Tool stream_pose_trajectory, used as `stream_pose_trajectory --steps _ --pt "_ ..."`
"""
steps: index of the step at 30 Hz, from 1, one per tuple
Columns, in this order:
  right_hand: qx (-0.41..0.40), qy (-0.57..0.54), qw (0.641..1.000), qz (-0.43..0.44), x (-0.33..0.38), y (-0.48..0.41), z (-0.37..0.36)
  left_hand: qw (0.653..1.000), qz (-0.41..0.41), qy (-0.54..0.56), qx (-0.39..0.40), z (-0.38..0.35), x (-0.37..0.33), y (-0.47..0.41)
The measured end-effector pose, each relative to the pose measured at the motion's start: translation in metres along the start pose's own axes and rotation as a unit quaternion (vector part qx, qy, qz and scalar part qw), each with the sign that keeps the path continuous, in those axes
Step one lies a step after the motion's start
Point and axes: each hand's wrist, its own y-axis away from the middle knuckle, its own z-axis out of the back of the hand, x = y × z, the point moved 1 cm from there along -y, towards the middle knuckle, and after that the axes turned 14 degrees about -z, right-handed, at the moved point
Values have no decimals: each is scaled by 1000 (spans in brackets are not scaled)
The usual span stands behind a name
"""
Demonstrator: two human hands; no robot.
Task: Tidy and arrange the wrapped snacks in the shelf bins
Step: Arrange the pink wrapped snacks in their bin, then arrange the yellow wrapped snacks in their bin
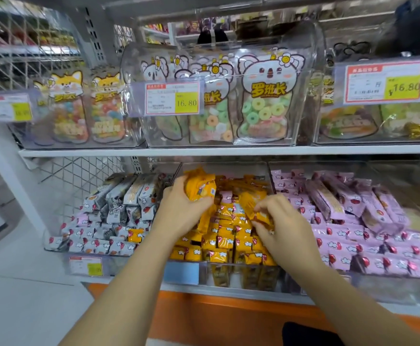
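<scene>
Here, the person stands before the lower shelf with both arms stretched into the middle bin (205, 272), a clear bin full of yellow wrapped snacks (229, 236). The left hand (179, 211) is curled round a small bunch of yellow packets (200, 189) and holds it above the back left part of this bin. The right hand (281, 223) is near it, to the right, and its fingertips pinch one yellow packet (252, 206), tilted over the pile.

In the bin at the left lie grey-white snacks (119, 208), and one stray yellow snack (136, 235) sits among them near the front. The bin at the right holds pink snacks (353, 221), some in rows and some lying across. On the upper shelf (204, 151) clear bins hold candy bags (264, 103), with a price tag (172, 98) at the front.
</scene>
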Motion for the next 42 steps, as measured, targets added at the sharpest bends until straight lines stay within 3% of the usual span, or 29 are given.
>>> stream_pose_trajectory --steps 3,11,15,19,23,26,29,32,37,42 --pt "19 26 999 26 4 1 -11 997 7 -79 10 -4 11 1" --pt "66 21 997 -20 11 -5 -22 970 -29 -239 -24 -15 20 -9" --pt "26 21 998 -46 12 -17 -15 969 -55 -240 -23 -17 22 -18" --pt "-9 111 991 -69 4 -25 -8 967 -68 -246 -7 -16 20 -28" --pt "48 163 984 -53 3 -20 -15 966 -83 -246 14 -15 20 -36" --pt "43 150 987 -49 4 -23 -16 967 -97 -236 6 -14 20 -37" --pt "48 180 982 -8 12 -32 -22 965 -133 -228 -10 -12 19 -29" --pt "105 218 970 12 25 -41 -31 962 -190 -193 -14 -8 23 -12" --pt "159 201 966 39 45 -43 -49 925 -278 -242 87 -1 47 11" --pt "165 194 967 7 49 -51 -61 922 -281 -258 69 -1 58 4"
